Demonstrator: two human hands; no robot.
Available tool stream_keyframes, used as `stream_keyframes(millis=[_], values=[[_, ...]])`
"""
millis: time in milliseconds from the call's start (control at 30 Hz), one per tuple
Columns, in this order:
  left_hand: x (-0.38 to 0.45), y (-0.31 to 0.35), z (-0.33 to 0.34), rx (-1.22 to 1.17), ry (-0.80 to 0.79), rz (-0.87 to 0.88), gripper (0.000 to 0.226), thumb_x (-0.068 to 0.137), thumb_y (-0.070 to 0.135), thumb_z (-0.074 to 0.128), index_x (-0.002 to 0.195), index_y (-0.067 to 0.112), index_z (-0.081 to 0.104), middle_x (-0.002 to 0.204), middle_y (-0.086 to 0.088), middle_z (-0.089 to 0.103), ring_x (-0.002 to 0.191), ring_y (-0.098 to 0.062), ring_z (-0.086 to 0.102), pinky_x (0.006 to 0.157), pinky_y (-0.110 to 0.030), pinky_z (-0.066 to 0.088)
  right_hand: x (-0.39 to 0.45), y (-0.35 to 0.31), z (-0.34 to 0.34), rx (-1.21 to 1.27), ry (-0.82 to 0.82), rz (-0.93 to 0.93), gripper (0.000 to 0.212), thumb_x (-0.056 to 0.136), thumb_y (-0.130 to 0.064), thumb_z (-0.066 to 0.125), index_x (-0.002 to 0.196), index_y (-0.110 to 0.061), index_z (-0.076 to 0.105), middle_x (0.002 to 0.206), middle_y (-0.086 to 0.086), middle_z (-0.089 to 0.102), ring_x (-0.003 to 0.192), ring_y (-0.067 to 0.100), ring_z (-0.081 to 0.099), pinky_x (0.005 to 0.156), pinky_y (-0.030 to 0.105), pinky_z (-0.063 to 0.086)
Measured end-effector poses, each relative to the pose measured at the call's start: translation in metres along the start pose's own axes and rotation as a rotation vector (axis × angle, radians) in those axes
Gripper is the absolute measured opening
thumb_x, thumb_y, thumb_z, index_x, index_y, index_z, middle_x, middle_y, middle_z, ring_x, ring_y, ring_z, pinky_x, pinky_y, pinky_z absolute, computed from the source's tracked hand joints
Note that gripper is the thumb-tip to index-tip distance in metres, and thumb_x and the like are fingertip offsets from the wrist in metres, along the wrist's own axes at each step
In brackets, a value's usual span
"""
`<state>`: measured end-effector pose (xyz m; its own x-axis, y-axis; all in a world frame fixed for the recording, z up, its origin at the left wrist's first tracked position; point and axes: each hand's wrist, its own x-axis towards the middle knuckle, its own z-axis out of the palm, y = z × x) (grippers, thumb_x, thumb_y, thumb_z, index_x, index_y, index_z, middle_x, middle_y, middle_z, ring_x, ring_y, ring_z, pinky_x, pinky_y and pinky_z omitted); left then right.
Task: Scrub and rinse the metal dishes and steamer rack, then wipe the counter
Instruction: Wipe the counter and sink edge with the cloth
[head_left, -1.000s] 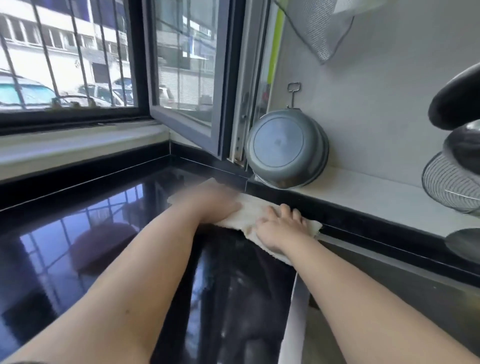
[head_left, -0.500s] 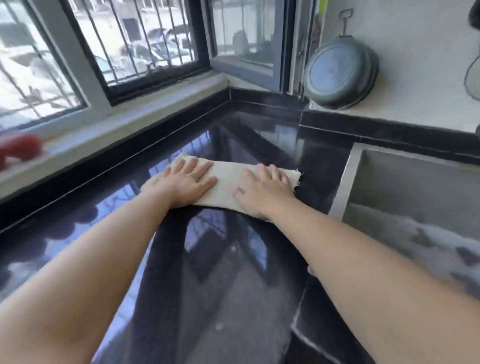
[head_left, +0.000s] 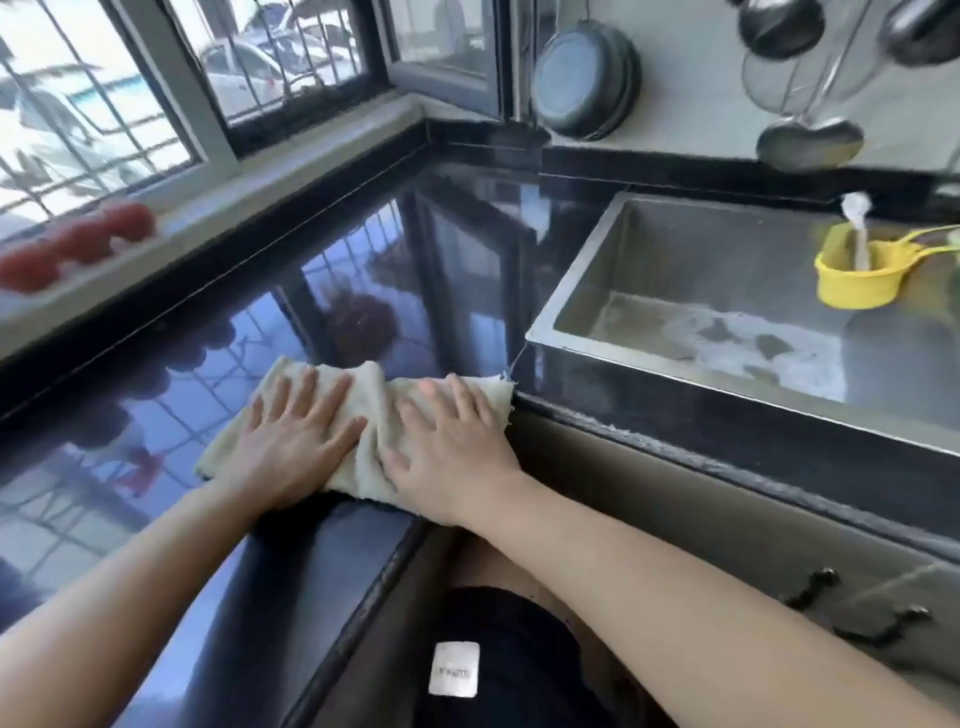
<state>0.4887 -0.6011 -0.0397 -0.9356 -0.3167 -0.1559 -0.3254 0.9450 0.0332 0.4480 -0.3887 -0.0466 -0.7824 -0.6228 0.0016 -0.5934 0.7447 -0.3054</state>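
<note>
Left hand (head_left: 291, 441) and right hand (head_left: 447, 447) flat, fingers straight, pressing cloth (head_left: 371, 415) on bench (head_left: 467, 270). Cloth long axis 9-to-3; right end at bench edge, sink (head_left: 582, 275) toward 2 o'clock.

A cream cloth (head_left: 370, 410), rumpled at its middle, lies flat on the glossy black tabletop (head_left: 457, 249) at mid-frame, near its front edge.

The cloth (head_left: 363, 421) is being dragged back from the far corner by the left hand (head_left: 291, 441) and right hand (head_left: 447, 452), and is now being pressed flat at the counter's (head_left: 457, 270) near edge.
</note>
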Motion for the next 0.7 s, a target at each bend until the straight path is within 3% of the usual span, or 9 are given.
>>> stream_keyframes(millis=[100,200,367,533,700], values=[[0.016,0.049,-0.002,0.0,0.011,-0.009,0.071,0.099,0.074,0.018,0.162,0.044,0.005,0.173,0.0,-0.002,0.159,-0.03,-0.004,0.127,-0.052,0.001,0.006,0.048,-0.02,-0.06,0.026,0.132,0.062,0.105,-0.044,0.022,0.161,-0.017,0.017,0.168,0.006,0.011,0.154,0.036,-0.005,0.125,0.049,-0.004],[0.037,0.121,-0.006,-0.014,0.008,0.066,0.072,0.098,0.075,0.015,0.162,0.045,0.003,0.174,0.0,-0.006,0.159,-0.032,-0.008,0.127,-0.052,-0.003,0.0,0.094,-0.051,-0.178,-0.01,0.257,0.062,0.106,-0.034,0.022,0.162,-0.01,0.008,0.169,0.01,0.006,0.154,0.038,-0.01,0.125,0.05,-0.008],[0.047,0.239,-0.001,0.035,-0.031,0.265,0.087,0.085,0.088,0.001,0.162,0.047,0.0,0.173,-0.002,-0.012,0.156,-0.038,-0.018,0.124,-0.06,-0.009,-0.072,0.162,-0.088,-0.237,-0.096,0.395,0.08,0.099,-0.037,0.048,0.163,-0.019,0.004,0.168,0.003,0.011,0.153,0.043,-0.015,0.123,0.055,-0.009],[-0.031,0.373,0.009,-0.047,-0.087,0.378,0.081,0.094,0.074,0.012,0.163,0.036,-0.011,0.171,-0.009,-0.019,0.156,-0.038,-0.022,0.123,-0.061,-0.01,-0.178,0.239,-0.112,-0.342,-0.024,0.59,0.084,0.092,-0.012,0.056,0.161,-0.023,0.01,0.167,0.003,0.007,0.153,0.044,-0.011,0.123,0.056,-0.008],[-0.101,0.463,0.02,-0.032,-0.193,0.577,0.088,0.094,0.08,0.011,0.162,0.032,-0.018,0.166,-0.019,-0.031,0.15,-0.047,-0.031,0.12,-0.067,-0.015,-0.274,0.285,-0.139,-0.599,-0.067,0.811,0.064,0.102,-0.015,0.045,0.16,-0.009,0.019,0.168,0.015,0.004,0.153,0.045,-0.006,0.124,0.056,-0.005]])
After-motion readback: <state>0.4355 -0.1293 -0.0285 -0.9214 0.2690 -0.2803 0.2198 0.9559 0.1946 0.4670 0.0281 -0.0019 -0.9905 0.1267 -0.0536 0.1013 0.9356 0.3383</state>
